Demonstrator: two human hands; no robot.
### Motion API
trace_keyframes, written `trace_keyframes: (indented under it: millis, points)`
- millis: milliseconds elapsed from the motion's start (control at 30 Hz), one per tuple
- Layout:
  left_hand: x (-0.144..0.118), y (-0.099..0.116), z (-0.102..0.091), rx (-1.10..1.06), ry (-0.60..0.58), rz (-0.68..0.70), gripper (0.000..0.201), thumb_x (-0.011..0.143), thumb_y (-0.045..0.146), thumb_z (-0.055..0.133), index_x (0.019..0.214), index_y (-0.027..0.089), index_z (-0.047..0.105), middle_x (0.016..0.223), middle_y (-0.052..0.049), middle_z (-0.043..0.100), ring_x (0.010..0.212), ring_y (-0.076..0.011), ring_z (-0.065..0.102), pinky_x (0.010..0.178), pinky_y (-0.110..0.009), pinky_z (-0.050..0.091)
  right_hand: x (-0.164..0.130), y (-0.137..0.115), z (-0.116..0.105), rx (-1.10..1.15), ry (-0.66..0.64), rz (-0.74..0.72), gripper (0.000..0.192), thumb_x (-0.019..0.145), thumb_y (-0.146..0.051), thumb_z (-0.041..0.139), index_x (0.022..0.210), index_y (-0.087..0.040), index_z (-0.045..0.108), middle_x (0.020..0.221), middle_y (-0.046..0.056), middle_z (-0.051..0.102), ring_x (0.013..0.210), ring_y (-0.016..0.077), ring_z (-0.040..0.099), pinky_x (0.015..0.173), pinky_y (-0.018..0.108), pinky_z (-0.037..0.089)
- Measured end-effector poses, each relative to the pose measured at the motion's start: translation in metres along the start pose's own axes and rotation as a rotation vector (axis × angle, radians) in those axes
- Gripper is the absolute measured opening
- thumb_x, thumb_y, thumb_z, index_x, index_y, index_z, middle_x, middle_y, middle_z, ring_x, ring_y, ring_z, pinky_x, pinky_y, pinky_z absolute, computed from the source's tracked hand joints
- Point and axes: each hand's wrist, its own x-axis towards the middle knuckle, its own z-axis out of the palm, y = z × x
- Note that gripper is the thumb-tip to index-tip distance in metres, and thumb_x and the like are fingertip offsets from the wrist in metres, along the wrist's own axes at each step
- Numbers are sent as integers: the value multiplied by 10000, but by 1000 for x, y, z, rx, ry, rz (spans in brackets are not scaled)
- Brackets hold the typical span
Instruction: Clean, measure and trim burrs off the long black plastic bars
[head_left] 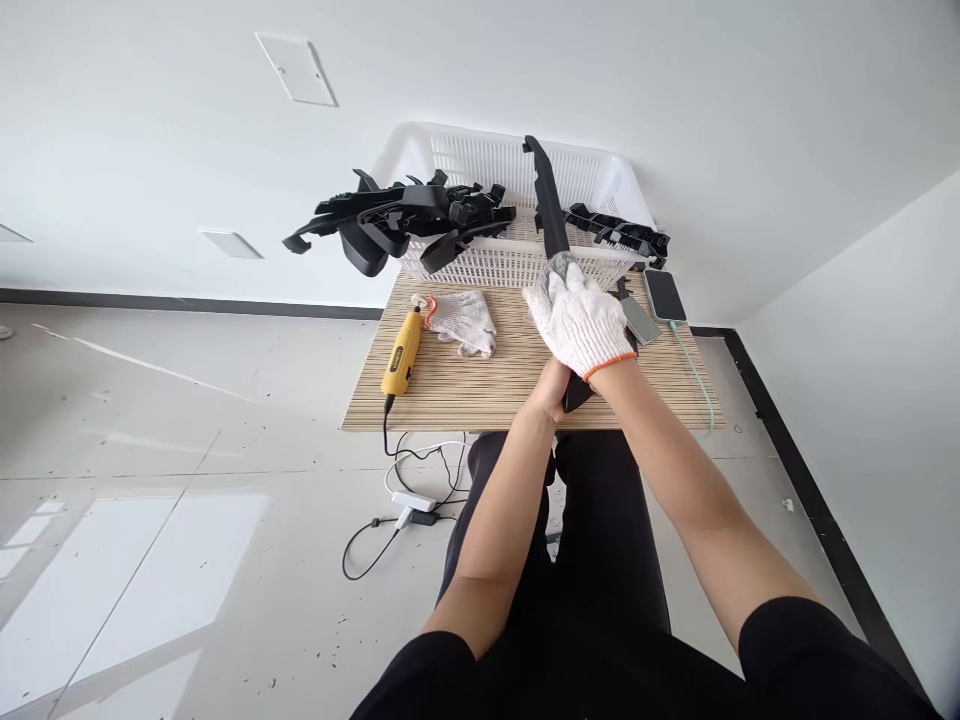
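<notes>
A long black plastic trim piece (pixel 550 200) slants across the table, its hooked far end reaching over the white basket. My right hand (pixel 581 320) lies over its middle in a white knit glove with an orange cuff; the fingertips look grey. Bare, my left hand (pixel 556 385) grips the near end from the left and below, most of its fingers hidden by the glove and the piece. A yellow rotary tool (pixel 402 355) with a pale round tip lies at the table's left. Beside it rests a second white glove (pixel 463 320), worn and greyish.
Behind the table, the white basket (pixel 480 268) holds black plastic parts heaped at left (pixel 405 215) and more at right (pixel 622 232). A phone (pixel 664 296) with a green cable and a grey-green flat block (pixel 641 322) lie right on the slatted table (pixel 480 395). A power strip (pixel 413 501) hangs below left.
</notes>
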Motion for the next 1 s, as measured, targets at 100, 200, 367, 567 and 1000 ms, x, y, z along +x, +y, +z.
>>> trace_keyframes:
  millis: [100, 200, 367, 567, 1000]
  points:
    - [2, -1, 1, -7, -93, 10, 398, 869, 522, 654, 697, 177, 551, 580, 12, 516, 481, -85, 462, 509, -228, 410, 8, 7, 5, -9, 64, -73, 710, 1036, -499, 158, 1598, -88, 296, 1676, 172, 228, 1527, 378, 249, 1110, 553, 413]
    - [2, 0, -1, 8, -120, 2, 409, 874, 532, 642, 697, 177, 543, 569, 22, 491, 460, -79, 425, 488, -228, 379, 2, 12, -1, 27, 21, -70, 696, 1034, -507, 173, 1589, -118, 326, 1660, 178, 270, 1449, 376, 400, 1069, 523, 451]
    - [2, 3, -8, 44, -23, 37, 319, 870, 472, 668, 810, 165, 608, 666, -12, 584, 555, -114, 512, 564, -252, 432, -21, 13, -20, 59, -118, -45, 673, 1017, -579, 210, 1424, -166, 551, 1344, 190, 640, 1038, 336, 684, 842, 479, 545]
    - [0, -1, -2, 4, -138, -32, 423, 948, 499, 542, 680, 172, 536, 594, 0, 481, 464, -73, 393, 432, -209, 322, 5, 9, 8, -8, 58, -12, 731, 1023, -547, 169, 1592, -112, 318, 1660, 212, 246, 1437, 407, 391, 981, 534, 500]
    - [6, -2, -1, -174, -393, -93, 589, 923, 703, 392, 860, 154, 596, 684, 5, 456, 532, -81, 429, 424, -160, 376, 110, 6, 7, 28, 133, 2, 820, 1014, -589, 198, 1603, -19, 220, 1660, 241, 218, 1521, 398, 238, 1209, 583, 200]
